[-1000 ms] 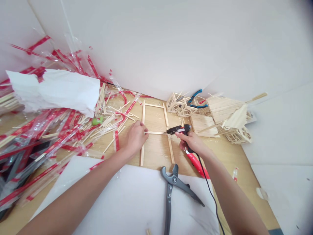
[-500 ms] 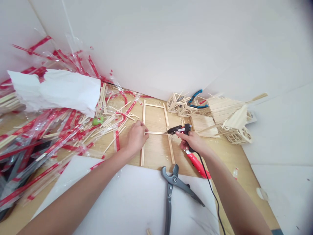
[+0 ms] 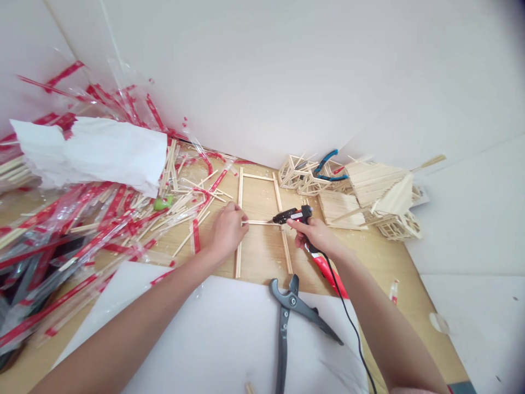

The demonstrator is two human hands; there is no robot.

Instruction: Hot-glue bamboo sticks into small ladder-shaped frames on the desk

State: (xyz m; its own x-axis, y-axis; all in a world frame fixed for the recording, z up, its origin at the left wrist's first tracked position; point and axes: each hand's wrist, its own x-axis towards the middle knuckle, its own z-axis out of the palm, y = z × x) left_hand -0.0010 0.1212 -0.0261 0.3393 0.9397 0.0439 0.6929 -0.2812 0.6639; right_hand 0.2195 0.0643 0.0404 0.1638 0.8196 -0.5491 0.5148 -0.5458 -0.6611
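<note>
Closed fingers of my left hand (image 3: 229,230) pinch the left end of a thin wooden stick (image 3: 257,222). That stick spans the middle of a rectangular frame of wooden sticks (image 3: 239,249) lying on the table. In my right hand (image 3: 314,235) is a black glue gun (image 3: 293,215), wrapped by the fingers, its nozzle pointing left at the stick's upper edge. A black cord runs from the gun down past my right forearm. Beneath the right hand, a red object (image 3: 328,273) is partly hidden. Grey cutters (image 3: 292,301) with spread handles lie nearer to me.
Red-and-clear wrappers (image 3: 82,249) and loose sticks pile up at left, under crumpled white paper (image 3: 94,148). Small stick models (image 3: 377,186) and blue-handled pliers (image 3: 327,161) stand at back right. White sheet (image 3: 229,339) covers the front; a wall rises behind.
My right hand has moved the glue gun a little to the left, its nozzle travelling along the crosswise stick. My left hand stays at the stick's left end.
</note>
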